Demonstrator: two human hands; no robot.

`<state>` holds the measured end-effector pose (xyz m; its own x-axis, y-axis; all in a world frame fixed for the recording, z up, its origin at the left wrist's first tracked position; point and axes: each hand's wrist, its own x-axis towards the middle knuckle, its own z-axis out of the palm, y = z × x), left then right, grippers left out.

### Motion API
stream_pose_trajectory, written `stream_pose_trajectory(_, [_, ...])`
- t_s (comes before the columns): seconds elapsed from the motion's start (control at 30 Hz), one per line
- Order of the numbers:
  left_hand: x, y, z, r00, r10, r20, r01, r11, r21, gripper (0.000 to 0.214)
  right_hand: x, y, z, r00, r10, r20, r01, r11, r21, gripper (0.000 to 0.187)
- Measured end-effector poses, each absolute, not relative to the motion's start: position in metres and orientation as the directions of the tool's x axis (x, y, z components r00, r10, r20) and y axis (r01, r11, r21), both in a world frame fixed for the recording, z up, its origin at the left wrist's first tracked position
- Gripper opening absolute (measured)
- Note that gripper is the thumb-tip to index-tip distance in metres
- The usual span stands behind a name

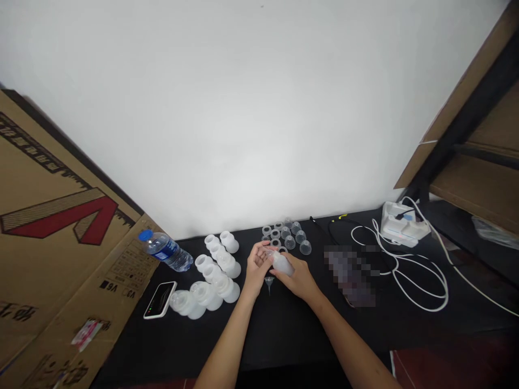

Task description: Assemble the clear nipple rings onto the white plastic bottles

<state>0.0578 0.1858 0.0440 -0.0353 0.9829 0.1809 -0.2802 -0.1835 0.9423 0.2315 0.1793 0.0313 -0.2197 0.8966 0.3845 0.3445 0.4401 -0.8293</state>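
Note:
My right hand [295, 276] grips a frosted translucent plastic part [281, 263] above the black table. The fingers of my left hand [257, 267] curl against that part's left end, where something small and clear may be held; I cannot tell for certain. Just below my hands, a small clear plastic funnel-shaped piece [269, 283] stands near my left wrist. Beyond my fingers lies a group of clear plastic cups and rings [290, 236]. To the left stand several frosted white flared plastic parts [214, 272].
The black table [284, 335] holds a water bottle [167, 251] and a smartphone [160, 300] at the left. A pixelated patch [348, 275] hides something at the right, beside a white cable [421, 275] and white power strip [405, 224]. Cardboard [60, 216] leans at the left.

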Motion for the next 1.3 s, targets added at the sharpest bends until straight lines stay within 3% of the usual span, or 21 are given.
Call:
stream_pose_trajectory(0.23, [0.062,0.186,0.044,-0.155,0.972,0.179,-0.197,-0.208,0.958,0.050,0.233,0.180,0.030,-0.224,0.888,0.402,0.337,0.457,-0.823,0.040])
stream_pose_trajectory(0.5, [0.058,0.185,0.047,-0.032,0.989,0.143,-0.273,-0.146,0.951,0.058,0.231,0.180,0.033,-0.205,0.892,0.403,0.310,0.449,-0.838,0.042])
stream_pose_trajectory(0.73, [0.064,0.187,0.043,-0.155,0.980,0.124,-0.233,-0.159,0.959,0.061,0.231,0.179,0.029,-0.203,0.884,0.422,0.353,0.468,-0.810,0.042])
stream_pose_trajectory(0.87, [0.060,0.187,0.044,-0.140,0.984,0.107,-0.217,-0.136,0.967,0.057,0.230,0.178,0.028,-0.199,0.894,0.402,0.329,0.447,-0.832,0.040])
stream_pose_trajectory(1.0, [0.054,0.188,0.045,-0.076,0.989,0.123,-0.228,-0.138,0.964,0.055,0.228,0.177,0.035,-0.182,0.931,0.317,0.252,0.356,-0.900,0.038])
stream_pose_trajectory(1.13, [0.052,0.188,0.046,-0.014,0.992,0.129,-0.243,-0.129,0.961,0.053,0.224,0.175,0.040,-0.258,0.954,0.150,0.045,0.167,-0.985,0.041])
stream_pose_trajectory(1.23, [0.055,0.184,0.048,-0.058,0.990,0.126,-0.291,-0.137,0.947,0.052,0.218,0.172,0.038,-0.380,0.925,0.004,-0.077,-0.027,-0.997,0.049])
stream_pose_trajectory(1.3, [0.058,0.182,0.050,-0.106,0.986,0.128,-0.320,-0.156,0.935,0.057,0.215,0.170,0.038,-0.391,0.920,0.001,-0.088,-0.036,-0.995,0.049])
